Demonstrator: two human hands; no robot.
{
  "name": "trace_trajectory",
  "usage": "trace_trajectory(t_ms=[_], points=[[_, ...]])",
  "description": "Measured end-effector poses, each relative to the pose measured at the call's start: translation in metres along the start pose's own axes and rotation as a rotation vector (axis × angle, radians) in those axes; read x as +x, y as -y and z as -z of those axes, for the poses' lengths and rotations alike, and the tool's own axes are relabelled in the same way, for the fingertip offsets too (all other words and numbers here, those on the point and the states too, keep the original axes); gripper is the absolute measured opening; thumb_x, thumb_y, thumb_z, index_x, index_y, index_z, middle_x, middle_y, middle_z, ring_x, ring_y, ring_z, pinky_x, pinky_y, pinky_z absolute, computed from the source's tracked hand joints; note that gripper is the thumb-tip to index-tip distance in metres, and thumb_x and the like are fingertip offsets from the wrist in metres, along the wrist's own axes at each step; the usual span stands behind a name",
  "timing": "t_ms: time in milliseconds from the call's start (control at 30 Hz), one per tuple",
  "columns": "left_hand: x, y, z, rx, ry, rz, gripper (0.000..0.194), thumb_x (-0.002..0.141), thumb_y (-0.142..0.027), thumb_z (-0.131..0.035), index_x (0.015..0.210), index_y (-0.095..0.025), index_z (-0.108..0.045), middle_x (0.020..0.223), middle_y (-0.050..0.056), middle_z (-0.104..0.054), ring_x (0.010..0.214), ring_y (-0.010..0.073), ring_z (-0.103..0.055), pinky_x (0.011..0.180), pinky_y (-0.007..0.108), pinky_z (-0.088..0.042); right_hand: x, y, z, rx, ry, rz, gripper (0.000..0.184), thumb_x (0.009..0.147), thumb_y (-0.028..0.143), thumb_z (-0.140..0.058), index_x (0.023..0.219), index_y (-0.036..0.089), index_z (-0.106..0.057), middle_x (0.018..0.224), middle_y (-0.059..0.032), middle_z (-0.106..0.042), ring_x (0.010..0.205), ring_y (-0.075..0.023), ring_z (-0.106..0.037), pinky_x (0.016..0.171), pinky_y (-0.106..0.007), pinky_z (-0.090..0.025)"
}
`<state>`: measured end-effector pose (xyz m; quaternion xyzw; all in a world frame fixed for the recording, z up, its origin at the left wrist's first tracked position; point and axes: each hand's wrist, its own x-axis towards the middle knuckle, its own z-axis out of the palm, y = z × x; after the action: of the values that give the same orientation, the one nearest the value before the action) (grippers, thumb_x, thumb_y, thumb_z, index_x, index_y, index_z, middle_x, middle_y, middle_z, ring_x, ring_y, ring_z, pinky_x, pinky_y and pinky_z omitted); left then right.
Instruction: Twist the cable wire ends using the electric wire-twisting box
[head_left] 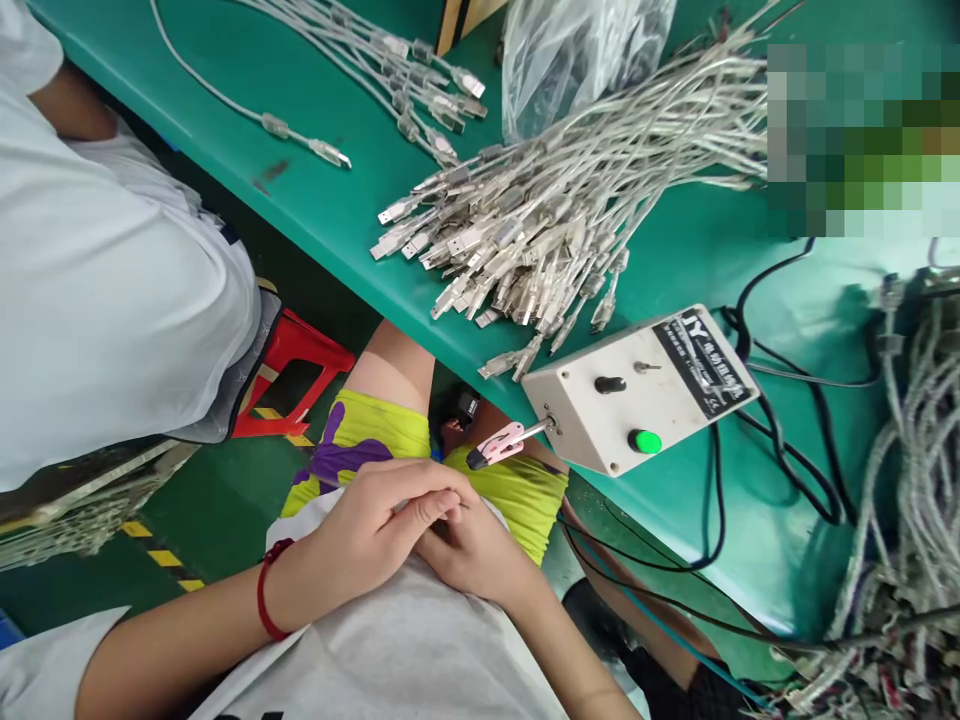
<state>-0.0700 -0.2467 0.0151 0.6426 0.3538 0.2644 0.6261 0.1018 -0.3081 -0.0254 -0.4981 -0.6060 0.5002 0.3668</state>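
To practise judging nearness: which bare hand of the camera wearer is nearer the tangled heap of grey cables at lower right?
Right: the right hand sits left of the tangled grey cable heap, not touching it; the clasped left hand lies farther left.

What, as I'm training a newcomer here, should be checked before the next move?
1. Left hand and right hand free: ok; folded together, left on top, nothing showing in them.
2. Pink clip clear: ok; nothing shows gripped in it.
3. White box running: cannot tell; the green button looks bright, but that alone doesn't settle it.
4. Big cable pile sorted: not ok; plugs overlap in a jumble.
5. Black cords tidy: not ok; they loop across one another.
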Motion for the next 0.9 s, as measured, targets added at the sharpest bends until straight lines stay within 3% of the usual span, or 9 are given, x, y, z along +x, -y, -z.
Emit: trace_trajectory(t_ms=[100,200,267,433,533,667,800,900], points=[[-0.004,0.004,-0.001,-0.03,-0.06,0.04,0.023,0.119,-0.026,-0.06,0.116,-0.023,-0.083,0.085,-0.002,-0.08,0.076,0.0137,-0.074,0.074,0.022,-0.057,-0.012,0.012,0.011,-0.154,-0.143,0.098,0.02,0.088,0.006,-0.065,0.084,0.026,-0.069,0.071,0.0017,-0.066,0.063,-0.018,-0.057,0.061,-0.033,-0.044],[-0.005,0.004,-0.004,-0.08,-0.075,0.098,0.019,0.122,-0.036,-0.06,0.119,-0.023,-0.074,0.079,-0.004,-0.072,0.07,0.0135,-0.069,0.069,0.023,-0.053,-0.021,0.029,0.018,-0.192,-0.408,0.183,0.028,0.097,0.005,-0.059,0.103,0.027,-0.076,0.073,0.0011,-0.067,0.062,-0.0182,-0.057,0.062,-0.034,-0.045],[-0.006,0.003,-0.006,-0.132,-0.059,0.12,0.018,0.122,-0.039,-0.06,0.116,-0.023,-0.067,0.081,-0.004,-0.074,0.072,0.0141,-0.071,0.07,0.024,-0.054,-0.022,0.037,0.018,-0.109,-0.46,0.122,0.024,0.104,0.011,-0.065,0.115,0.028,-0.078,0.078,0.0006,-0.073,0.062,-0.0182,-0.062,0.061,-0.034,-0.05],[-0.008,0.003,-0.01,-0.208,-0.013,0.152,0.02,0.122,-0.041,-0.061,0.111,-0.024,-0.063,0.09,0.001,-0.081,0.084,0.017,-0.08,0.073,0.024,-0.056,-0.02,0.037,0.011,0.126,-0.465,-0.059,0.003,0.108,0.026,-0.081,0.107,0.027,-0.083,0.08,-0.0012,-0.082,0.064,-0.0184,-0.074,0.059,-0.03,-0.06],[-0.01,0.004,-0.009,-0.312,-0.017,0.14,0.03,0.118,-0.051,-0.069,0.109,-0.022,-0.07,0.091,0.004,-0.084,0.071,0.0148,-0.075,0.062,0.023,-0.053,-0.023,0.031,0.01,0.257,-0.456,-0.091,0.006,0.108,0.03,-0.084,0.103,0.027,-0.085,0.077,-0.0004,-0.083,0.061,-0.0158,-0.072,0.057,-0.027,-0.057],[-0.008,0.002,-0.004,-0.481,0.088,0.201,0.048,0.108,-0.066,-0.079,0.099,-0.018,-0.078,0.084,0.008,-0.085,0.054,0.0119,-0.063,0.052,0.024,-0.05,-0.027,0.024,0.015,0.352,-0.422,-0.114,0.023,0.107,0.042,-0.086,0.094,0.024,-0.083,0.068,-0.0001,-0.078,0.053,-0.0149,-0.067,0.051,-0.026,-0.05],[-0.004,-0.002,0.003,-0.454,0.238,0.168,0.045,0.108,-0.059,-0.081,0.091,-0.018,-0.083,0.081,0.009,-0.086,0.064,0.0157,-0.071,0.062,0.026,-0.058,-0.026,0.019,0.023,0.434,-0.313,-0.111,0.036,0.105,0.053,-0.086,0.085,0.023,-0.08,0.056,0.0021,-0.068,0.047,-0.0147,-0.058,0.05,-0.028,-0.046],[-0.004,-0.002,0.004,-0.416,0.276,0.102,0.037,0.11,-0.049,-0.082,0.09,-0.018,-0.084,0.082,0.009,-0.087,0.073,0.018,-0.077,0.069,0.026,-0.059,-0.024,0.019,0.026,0.478,-0.226,-0.122,0.036,0.105,0.052,-0.086,0.084,0.023,-0.08,0.055,0.0026,-0.067,0.047,-0.0139,-0.055,0.05,-0.027,-0.044]])
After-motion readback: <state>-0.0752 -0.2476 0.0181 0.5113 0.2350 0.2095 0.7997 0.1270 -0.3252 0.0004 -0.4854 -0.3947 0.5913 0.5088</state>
